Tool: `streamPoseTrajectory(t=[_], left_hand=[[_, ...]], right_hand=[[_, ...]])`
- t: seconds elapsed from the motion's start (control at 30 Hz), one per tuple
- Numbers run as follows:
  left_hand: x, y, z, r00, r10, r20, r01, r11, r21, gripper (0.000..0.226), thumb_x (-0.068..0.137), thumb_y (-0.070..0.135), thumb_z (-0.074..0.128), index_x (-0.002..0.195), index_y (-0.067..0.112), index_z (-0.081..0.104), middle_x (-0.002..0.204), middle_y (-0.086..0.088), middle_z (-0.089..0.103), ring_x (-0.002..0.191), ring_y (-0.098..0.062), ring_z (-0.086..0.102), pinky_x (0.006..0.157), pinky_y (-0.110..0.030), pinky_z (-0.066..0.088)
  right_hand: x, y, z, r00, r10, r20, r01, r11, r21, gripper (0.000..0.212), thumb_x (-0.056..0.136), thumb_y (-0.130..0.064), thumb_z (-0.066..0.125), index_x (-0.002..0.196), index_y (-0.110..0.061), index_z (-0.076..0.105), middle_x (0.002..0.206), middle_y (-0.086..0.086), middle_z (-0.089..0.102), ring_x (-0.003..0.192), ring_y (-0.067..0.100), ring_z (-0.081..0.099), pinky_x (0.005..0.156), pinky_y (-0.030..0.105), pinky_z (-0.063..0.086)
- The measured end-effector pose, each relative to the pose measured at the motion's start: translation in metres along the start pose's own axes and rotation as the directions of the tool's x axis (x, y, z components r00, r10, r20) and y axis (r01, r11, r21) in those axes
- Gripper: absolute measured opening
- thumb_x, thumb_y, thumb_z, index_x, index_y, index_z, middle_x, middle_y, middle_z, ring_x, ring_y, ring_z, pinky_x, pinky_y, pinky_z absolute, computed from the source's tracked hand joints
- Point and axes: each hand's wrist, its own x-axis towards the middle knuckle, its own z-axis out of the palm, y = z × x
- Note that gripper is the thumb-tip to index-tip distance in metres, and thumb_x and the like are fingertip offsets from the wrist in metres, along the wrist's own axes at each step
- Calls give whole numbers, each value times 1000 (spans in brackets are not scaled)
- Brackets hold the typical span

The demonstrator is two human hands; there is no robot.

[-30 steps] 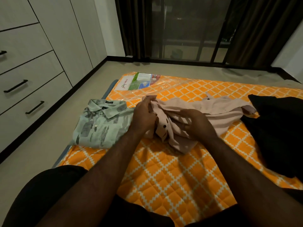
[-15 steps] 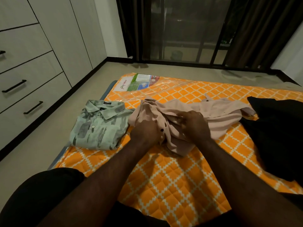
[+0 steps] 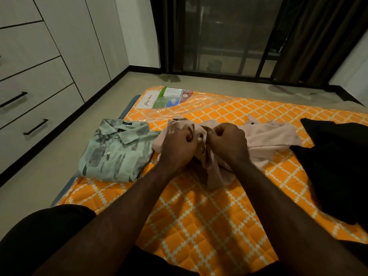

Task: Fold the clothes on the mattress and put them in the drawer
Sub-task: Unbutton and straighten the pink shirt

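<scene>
So that's three garments on one mattress (image 3: 199,220): green shirt (image 3: 117,154), pink shirt (image 3: 270,140), black garment (image 3: 338,168). Two hands too: left hand (image 3: 177,145), right hand (image 3: 229,145).

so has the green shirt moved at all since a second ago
No. The green shirt lies folded in the same spot at the left edge of the mattress, just as far from the printed label.

Left: we see a pale built-in wardrobe (image 3: 65,26), drawers (image 3: 39,102) low in it with black bar handles (image 3: 35,127) | floor (image 3: 45,172): beige, black skirting (image 3: 59,134) at its edge | far side: glass sliding door (image 3: 221,36), dark curtains (image 3: 310,40) either side | corner wall (image 3: 139,30) white | light dim
</scene>
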Motion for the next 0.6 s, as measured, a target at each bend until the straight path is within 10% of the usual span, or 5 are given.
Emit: streamPoseTrajectory(t=[0.13,0.33,0.47,0.6], left_hand=[[-3,-1,-5,997,-16,-76,12,998,-54,26,90,29,71,75,20,52,73,9,50,62,-5,45,52,-17,26],[-11,2,-14,998,40,-38,-45,988,-145,23,75,0,68,66,13,51,69,3,51,61,-7,46,51,-18,30],[-15,5,-29,902,422,92,-420,907,-40,19,76,1,69,88,16,65,82,7,58,74,-8,50,66,-26,39],[-15,-7,-22,872,406,273,-431,901,36,25,82,8,63,103,16,74,93,-2,71,87,-19,62,76,-39,53]], right_hand=[[-16,-20,-1,990,126,66,-140,937,320,35,83,-20,65,49,-15,59,43,-7,47,42,12,41,51,34,35],[-28,-25,1,991,24,-132,-13,996,84,21,91,-29,65,74,-17,68,69,-3,66,63,13,62,56,35,48],[-27,-23,0,969,-108,-223,79,988,-134,16,94,-34,63,91,-19,68,80,-5,65,72,16,60,58,31,47],[-28,-17,-2,984,-48,-169,45,999,-24,15,93,-30,65,85,-17,66,77,-7,64,69,13,60,54,26,39]])
